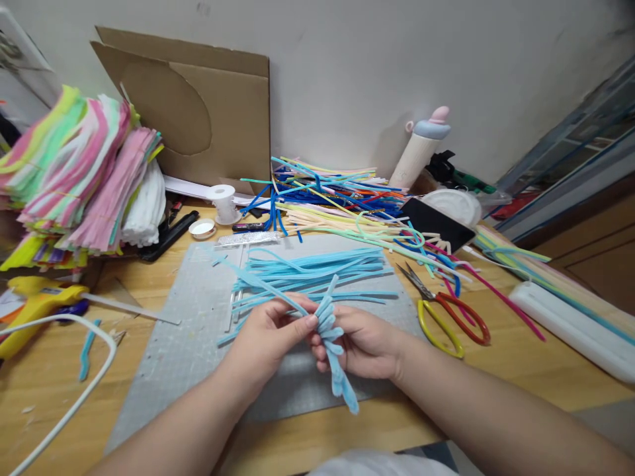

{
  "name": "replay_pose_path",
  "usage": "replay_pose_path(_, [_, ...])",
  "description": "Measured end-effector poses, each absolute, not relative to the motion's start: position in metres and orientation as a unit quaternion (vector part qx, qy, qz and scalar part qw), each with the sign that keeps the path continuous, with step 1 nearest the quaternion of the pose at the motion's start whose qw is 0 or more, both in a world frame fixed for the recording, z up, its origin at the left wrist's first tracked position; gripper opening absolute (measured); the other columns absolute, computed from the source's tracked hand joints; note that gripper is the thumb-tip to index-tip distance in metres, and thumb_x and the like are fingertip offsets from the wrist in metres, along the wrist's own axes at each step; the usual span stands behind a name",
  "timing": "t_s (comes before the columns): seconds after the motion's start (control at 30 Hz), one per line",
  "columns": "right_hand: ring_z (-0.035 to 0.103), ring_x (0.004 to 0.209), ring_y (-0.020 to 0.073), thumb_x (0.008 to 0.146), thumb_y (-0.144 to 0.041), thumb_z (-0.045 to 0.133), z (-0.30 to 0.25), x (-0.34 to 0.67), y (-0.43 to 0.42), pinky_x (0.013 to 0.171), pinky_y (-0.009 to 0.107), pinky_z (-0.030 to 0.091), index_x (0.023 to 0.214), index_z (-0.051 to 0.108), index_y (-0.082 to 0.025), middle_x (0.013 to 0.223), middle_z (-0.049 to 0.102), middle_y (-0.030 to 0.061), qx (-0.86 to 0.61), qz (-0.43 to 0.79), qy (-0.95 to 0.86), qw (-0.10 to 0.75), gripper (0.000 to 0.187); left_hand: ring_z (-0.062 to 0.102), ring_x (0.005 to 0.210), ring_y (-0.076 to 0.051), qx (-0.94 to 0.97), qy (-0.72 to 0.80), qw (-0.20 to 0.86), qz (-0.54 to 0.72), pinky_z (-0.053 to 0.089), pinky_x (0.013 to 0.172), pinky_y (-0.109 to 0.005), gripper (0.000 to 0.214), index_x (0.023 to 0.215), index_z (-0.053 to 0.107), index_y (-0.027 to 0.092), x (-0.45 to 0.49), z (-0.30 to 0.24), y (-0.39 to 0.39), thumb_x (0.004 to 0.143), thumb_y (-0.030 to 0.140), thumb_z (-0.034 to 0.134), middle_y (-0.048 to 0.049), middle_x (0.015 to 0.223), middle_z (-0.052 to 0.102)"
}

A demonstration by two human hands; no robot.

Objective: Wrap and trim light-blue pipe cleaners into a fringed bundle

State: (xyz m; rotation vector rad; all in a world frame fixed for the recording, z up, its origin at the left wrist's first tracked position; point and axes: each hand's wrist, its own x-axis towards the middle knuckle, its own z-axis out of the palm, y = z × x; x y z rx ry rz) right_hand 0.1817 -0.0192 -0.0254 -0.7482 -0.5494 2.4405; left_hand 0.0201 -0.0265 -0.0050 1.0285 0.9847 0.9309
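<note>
Both hands meet over the grey cutting mat (188,344). My left hand (270,334) pinches a light blue pipe cleaner piece (333,334) that is bent into several loops, its tail hanging down toward me. My right hand (364,344) grips the same looped piece from the other side, fingers curled round it. Just beyond the hands lies a loose pile of straight light blue pipe cleaners (312,274) on the mat.
Scissors with red and yellow handles (446,314) lie right of the mat. Mixed coloured pipe cleaners (342,198) pile up at the back, near a bottle (421,149) and cardboard (208,112). Pastel bundles (84,172) stack at the left, a yellow glue gun (40,304) below them.
</note>
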Motion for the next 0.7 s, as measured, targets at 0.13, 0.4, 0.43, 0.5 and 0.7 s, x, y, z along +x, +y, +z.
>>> replay_pose_path(0.13, [0.06,0.057,0.0093,0.072,-0.017,0.067,-0.025,0.178,-0.02,0.06,0.024,0.051,0.083,0.061,-0.014,0.066,0.06,-0.0009,-0.294,0.882,-0.218,0.297,0.013,0.061,0.062,-0.016,0.486,0.441,0.635,0.408,0.049,0.061,-0.028,0.014,0.078,0.065,0.017,0.02,-0.003,-0.026,0.07,0.028,0.069,-0.0038,0.078,0.066])
replay_pose_path(0.4, [0.066,0.066,0.0145,0.081,-0.028,0.058,-0.02,0.181,-0.02,0.065,0.027,0.05,0.085,0.058,-0.016,0.074,0.063,0.0018,-0.327,0.833,-0.289,0.34,0.012,0.059,0.058,-0.016,0.407,0.45,0.665,0.436,0.048,0.056,-0.028,0.018,0.075,0.054,0.018,0.017,-0.003,-0.026,0.072,0.031,0.066,0.0001,0.063,0.061])
replay_pose_path(0.43, [0.066,0.068,0.0151,0.083,-0.031,0.056,-0.019,0.182,-0.021,0.067,0.028,0.05,0.086,0.057,-0.016,0.076,0.063,0.0025,-0.321,0.837,-0.292,0.334,0.015,0.058,0.057,-0.015,0.388,0.457,0.663,0.449,0.047,0.055,-0.027,0.018,0.074,0.053,0.018,0.016,-0.003,-0.025,0.071,0.03,0.066,0.0008,0.063,0.06])
replay_pose_path(0.5, [0.066,0.07,0.016,0.087,-0.037,0.051,-0.016,0.183,-0.024,0.072,0.033,0.051,0.088,0.056,-0.016,0.079,0.063,0.0029,-0.317,0.848,-0.291,0.31,0.022,0.056,0.059,-0.014,0.362,0.483,0.644,0.469,0.046,0.055,-0.025,0.019,0.075,0.053,0.018,0.014,-0.003,-0.023,0.069,0.028,0.068,0.0019,0.064,0.059])
replay_pose_path(0.7, [0.065,0.077,0.0173,0.081,-0.037,0.059,-0.001,0.203,-0.033,0.078,0.037,0.05,0.097,0.055,-0.018,0.088,0.063,0.0037,-0.433,0.729,-0.454,0.275,0.025,0.054,0.068,-0.013,0.371,0.512,0.642,0.433,0.043,0.057,-0.021,0.032,0.09,0.06,0.017,0.012,-0.002,-0.021,0.067,0.035,0.072,-0.0001,0.076,0.06])
